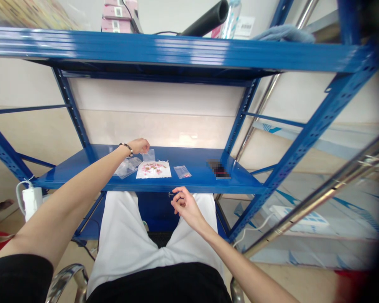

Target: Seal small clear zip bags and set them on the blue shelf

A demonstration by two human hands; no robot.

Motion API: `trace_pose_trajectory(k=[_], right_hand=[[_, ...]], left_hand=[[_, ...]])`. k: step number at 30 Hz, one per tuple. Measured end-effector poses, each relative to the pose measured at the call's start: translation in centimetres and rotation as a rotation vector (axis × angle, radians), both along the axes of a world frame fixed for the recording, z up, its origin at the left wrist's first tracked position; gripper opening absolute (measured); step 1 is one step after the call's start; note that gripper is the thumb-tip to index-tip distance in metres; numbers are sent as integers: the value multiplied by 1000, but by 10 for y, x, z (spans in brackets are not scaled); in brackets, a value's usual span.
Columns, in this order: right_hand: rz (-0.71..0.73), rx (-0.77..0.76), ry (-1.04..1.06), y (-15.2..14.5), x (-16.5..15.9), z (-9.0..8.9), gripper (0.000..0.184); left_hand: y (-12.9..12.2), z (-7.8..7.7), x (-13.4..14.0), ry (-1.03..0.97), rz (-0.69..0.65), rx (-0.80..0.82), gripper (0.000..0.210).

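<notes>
My left hand (pixel 140 145) reaches over the blue shelf (pixel 202 179) and pinches a small clear plastic bag (pixel 149 156) by its top edge. Just in front of it lies a white sheet (pixel 154 169) strewn with several small pink and brown pieces. More clear bags (pixel 126 167) lie in a pile to the sheet's left. A small filled bag (pixel 182 171) lies to its right. My right hand (pixel 183 206) hovers below the shelf's front edge, above my lap, fingers loosely curled, with nothing visible in it.
A dark phone-like object (pixel 219 169) lies at the shelf's right end. A white power adapter (pixel 31 201) with cable hangs at the left. Blue uprights frame both sides. The upper shelf (pixel 177 50) carries pink boxes, a black tube and a cloth.
</notes>
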State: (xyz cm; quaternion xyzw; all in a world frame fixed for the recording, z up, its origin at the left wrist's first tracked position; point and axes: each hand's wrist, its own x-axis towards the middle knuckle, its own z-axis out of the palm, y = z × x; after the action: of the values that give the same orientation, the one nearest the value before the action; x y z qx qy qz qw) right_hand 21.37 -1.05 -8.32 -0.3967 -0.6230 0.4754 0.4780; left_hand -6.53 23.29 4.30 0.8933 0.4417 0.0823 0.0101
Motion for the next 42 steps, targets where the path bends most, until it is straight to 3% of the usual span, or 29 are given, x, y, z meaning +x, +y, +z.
trace_pose_trajectory(k=[16,30,42], right_hand=[[6,3,-6,0,-2,-2,33],[18,11,-9,0,-1,-3,32],[18,8,-13,-2,-4,-1,32]], left_hand=[[-3,10,-1,-117,-8,-87,23],[8,-10,-1,-157,36,-172,13],[12,-9,-7,-177,109,-238,20]])
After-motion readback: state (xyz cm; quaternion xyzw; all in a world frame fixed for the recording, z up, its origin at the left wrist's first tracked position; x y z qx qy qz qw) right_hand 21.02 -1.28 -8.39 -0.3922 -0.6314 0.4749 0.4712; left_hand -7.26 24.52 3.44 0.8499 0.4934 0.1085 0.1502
